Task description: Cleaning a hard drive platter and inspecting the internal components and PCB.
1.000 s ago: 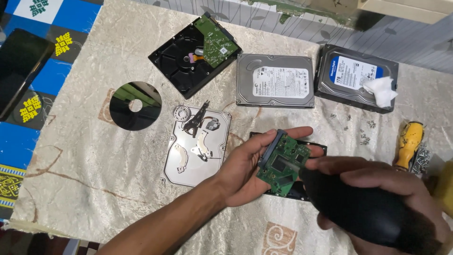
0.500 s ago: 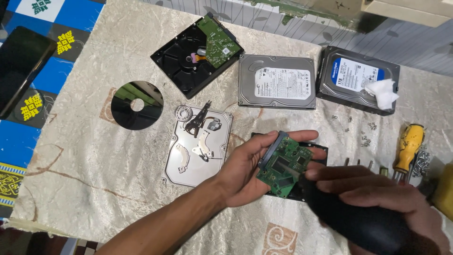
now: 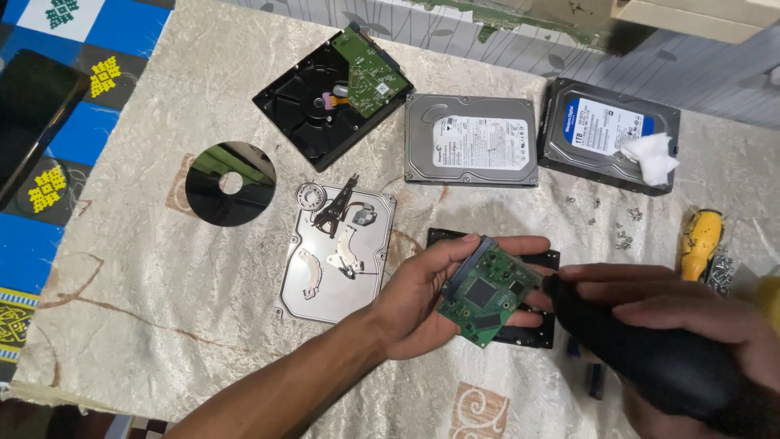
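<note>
Small green rectangular circuit board (image 3: 486, 293), chip side up with a dark square chip at its middle, held above the worktop (image 3: 146, 325) in the left hand (image 3: 431, 301). The left hand lies palm up, forearm entering from the lower edge; its fingers (image 3: 520, 244) are clamped on the board, thumb along the upper left edge and fingertips at the right and lower edges. The right hand (image 3: 699, 325) enters from the lower right, its fingers closed around a black rounded rubber bulb (image 3: 650, 358) whose narrow end lies just beside the board's right edge. Directly beneath the board rests a black rectangular drive frame (image 3: 532, 333), mostly hidden.

The worktop is covered by a cream cloth with a crinkled woven pattern. To the left of the left hand lies a silver metal drive cover plate (image 3: 325, 276) bearing small bright brackets and a dark actuator arm. Further left sits a shiny dark disc platter (image 3: 230, 184) with a central hole. Along the far side stand an opened black drive casing (image 3: 325, 102) with a green board laid on it, a closed silver hard drive (image 3: 471, 140), and a dark hard drive with a blue label (image 3: 601, 130) carrying a crumpled white tissue (image 3: 650, 154). Loose small screws (image 3: 626, 236) and a yellow-handled screwdriver (image 3: 700, 232) lie at the right. A blue, white and yellow patterned mat (image 3: 49, 122) borders the cloth at left.
</note>
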